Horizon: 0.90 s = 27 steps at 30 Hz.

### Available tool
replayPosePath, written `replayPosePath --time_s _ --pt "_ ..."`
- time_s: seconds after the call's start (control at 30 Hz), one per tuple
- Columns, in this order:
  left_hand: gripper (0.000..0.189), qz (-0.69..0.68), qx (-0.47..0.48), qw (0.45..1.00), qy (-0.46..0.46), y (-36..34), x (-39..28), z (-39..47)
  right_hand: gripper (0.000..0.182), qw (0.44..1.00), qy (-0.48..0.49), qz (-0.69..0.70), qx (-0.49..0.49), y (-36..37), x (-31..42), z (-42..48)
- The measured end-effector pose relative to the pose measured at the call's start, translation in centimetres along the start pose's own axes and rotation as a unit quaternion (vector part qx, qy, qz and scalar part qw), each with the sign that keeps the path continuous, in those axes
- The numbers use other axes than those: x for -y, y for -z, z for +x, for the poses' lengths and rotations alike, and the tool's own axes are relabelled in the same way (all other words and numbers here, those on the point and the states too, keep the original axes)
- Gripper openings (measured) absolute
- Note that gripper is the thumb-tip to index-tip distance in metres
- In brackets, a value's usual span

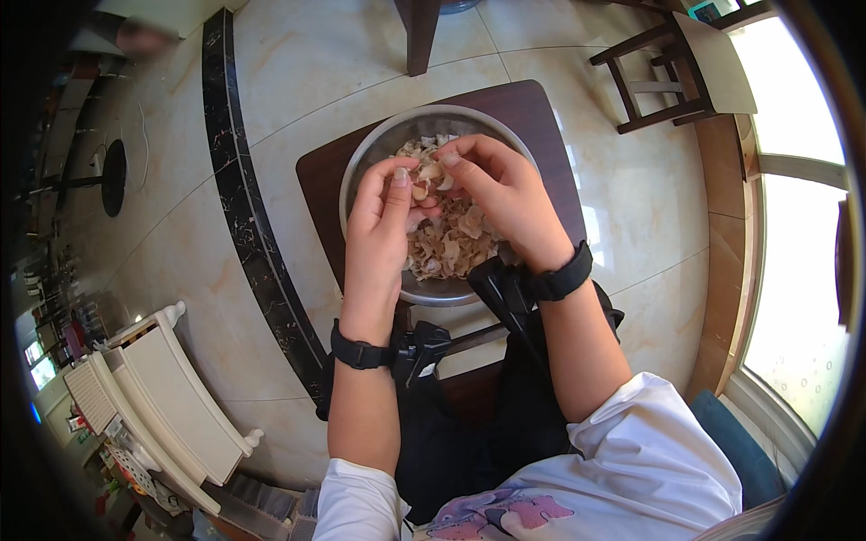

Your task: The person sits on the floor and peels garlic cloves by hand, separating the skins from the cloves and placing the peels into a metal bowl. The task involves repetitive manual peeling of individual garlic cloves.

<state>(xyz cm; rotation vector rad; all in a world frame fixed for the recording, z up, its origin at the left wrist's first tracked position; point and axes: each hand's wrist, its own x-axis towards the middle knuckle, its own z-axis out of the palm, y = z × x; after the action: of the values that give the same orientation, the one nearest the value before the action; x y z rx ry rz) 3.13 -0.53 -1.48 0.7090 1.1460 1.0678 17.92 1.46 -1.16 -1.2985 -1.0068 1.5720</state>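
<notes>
A wide stainless steel bowl [348,166] rests on a dark brown wooden stool [318,166] in front of me. Dry garlic skins [450,243] lie heaped inside it, with paler pieces at the far side. Above the heap, my left hand [382,216] holds garlic cloves [421,192] between thumb and curled fingers. My right hand [504,189] pinches at the same garlic with thumb and forefinger, close to the left fingertips. The fingers partly hide how the garlic is gripped. Each wrist wears a black strap with a black device.
A wooden chair [656,81] stands at the far right, beside a bright window [798,270]. Beyond the stool is a dark furniture leg [419,40]. A cream cabinet [172,399] is at lower left. A black marble strip [237,182] crosses the tiled floor [169,237].
</notes>
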Motion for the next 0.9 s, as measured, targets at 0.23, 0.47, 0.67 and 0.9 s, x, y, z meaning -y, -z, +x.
replayPosePath --time_s 0.23,0.47,0.67,0.9 --pt "0.023 0.019 -0.01 1.0 -0.005 -0.2 0.3 0.0 0.023 0.998 -0.017 0.057 0.035 -0.1 -0.8 0.1" --pt "0.023 0.065 -0.001 0.998 -0.017 0.2 0.2 -0.1 0.024 0.996 -0.051 -0.021 0.069 0.0 -0.1 -0.2" --pt "0.021 0.124 -0.017 0.991 -0.041 0.1 0.1 -0.1 0.023 0.997 -0.054 -0.038 0.043 0.2 0.1 -0.2" --pt "0.018 0.294 -0.04 0.952 -0.072 0.5 -0.4 -0.4 0.024 0.987 0.027 -0.154 -0.02 0.4 -0.1 -0.1"
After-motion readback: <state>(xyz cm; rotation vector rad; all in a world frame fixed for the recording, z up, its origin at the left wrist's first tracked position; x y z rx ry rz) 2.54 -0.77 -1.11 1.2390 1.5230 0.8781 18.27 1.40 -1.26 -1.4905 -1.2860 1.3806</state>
